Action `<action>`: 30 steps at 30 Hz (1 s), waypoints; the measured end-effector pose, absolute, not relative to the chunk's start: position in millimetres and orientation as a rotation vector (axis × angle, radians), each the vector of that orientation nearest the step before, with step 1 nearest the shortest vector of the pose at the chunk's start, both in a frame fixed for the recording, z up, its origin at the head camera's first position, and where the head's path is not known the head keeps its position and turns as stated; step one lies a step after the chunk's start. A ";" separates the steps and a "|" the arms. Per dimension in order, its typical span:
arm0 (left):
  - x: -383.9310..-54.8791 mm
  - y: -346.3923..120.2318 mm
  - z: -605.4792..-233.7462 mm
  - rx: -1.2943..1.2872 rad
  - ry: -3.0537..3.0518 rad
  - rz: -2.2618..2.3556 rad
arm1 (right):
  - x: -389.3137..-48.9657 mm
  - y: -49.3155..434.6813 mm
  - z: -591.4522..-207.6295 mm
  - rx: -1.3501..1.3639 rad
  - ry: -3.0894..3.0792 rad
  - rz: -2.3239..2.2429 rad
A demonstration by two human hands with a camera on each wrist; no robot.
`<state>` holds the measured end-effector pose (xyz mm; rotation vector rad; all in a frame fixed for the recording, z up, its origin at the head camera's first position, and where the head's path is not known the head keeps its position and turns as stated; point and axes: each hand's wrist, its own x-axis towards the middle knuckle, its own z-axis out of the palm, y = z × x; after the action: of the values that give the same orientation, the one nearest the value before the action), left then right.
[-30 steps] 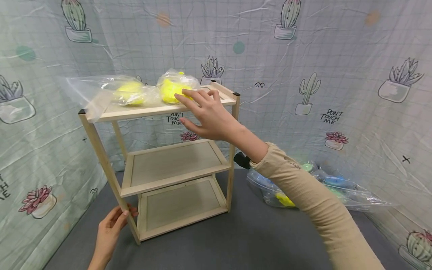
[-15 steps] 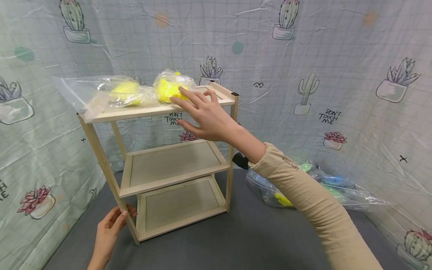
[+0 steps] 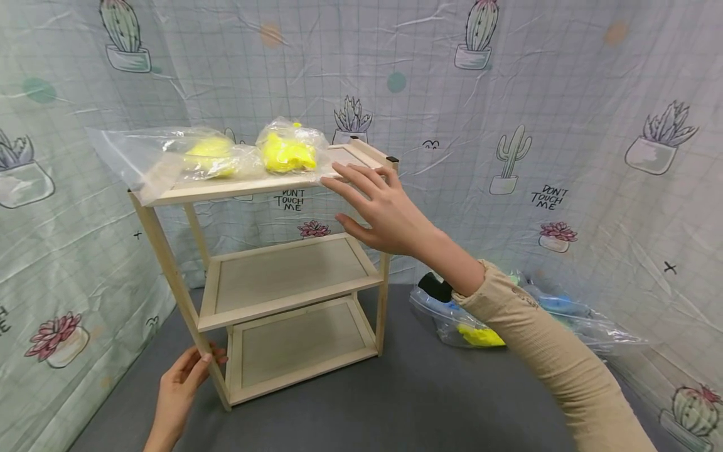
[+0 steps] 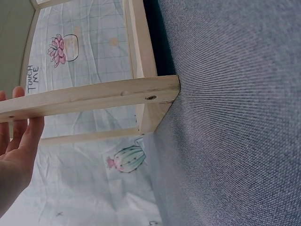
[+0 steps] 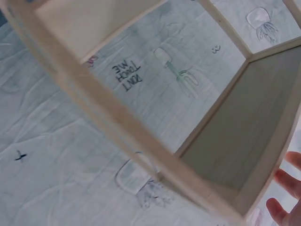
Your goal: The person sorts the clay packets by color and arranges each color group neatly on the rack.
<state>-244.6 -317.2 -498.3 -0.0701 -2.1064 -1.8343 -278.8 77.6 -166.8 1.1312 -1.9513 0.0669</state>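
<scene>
A three-tier wooden shelf rack (image 3: 290, 309) stands on the grey surface. My left hand (image 3: 182, 384) grips its front left post low down, thumb in front and fingers behind; the left wrist view shows those fingers (image 4: 32, 134) around the wood. On the top tier lies a clear plastic bag with a yellow item (image 3: 210, 157), its loose end hanging over the left edge. Beside it sits another clear bag with a yellow item (image 3: 289, 154). My right hand (image 3: 384, 210), fingers spread and holding nothing, is at the front right edge of the top tier, apart from both bags.
More clear bags with blue, green and yellow contents (image 3: 480, 336) lie on the surface right of the rack, partly behind my right sleeve (image 3: 553, 351). A cactus-print curtain (image 3: 593, 125) encloses the back and sides.
My right hand has drawn away from the right-hand yellow bag, moving right and slightly down. Both bags on top shifted a little left earlier. My left hand keeps its hold on the post.
</scene>
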 end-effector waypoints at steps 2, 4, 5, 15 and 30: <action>-245.0 -316.9 -498.3 -0.060 -2.107 -1.844 | -276.6 88.7 -173.7 1.135 -1.926 0.081; -245.3 -316.6 -497.8 -0.050 -2.114 -1.842 | -273.6 100.2 -181.0 1.133 -1.915 0.093; -245.5 -316.5 -497.4 -0.041 -2.119 -1.842 | -271.8 105.8 -184.5 1.133 -1.912 0.097; -234.7 -306.1 -476.2 -0.022 -2.123 -1.857 | -265.0 160.0 -230.2 1.121 -1.905 0.144; -236.3 -313.5 -480.9 -0.150 -2.094 -1.910 | -259.3 230.1 -307.3 1.011 -1.975 0.195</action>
<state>-236.3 -313.5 -480.9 -0.1505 -2.0940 -1.9100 -259.3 230.1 -307.3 1.0105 -1.9749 0.1953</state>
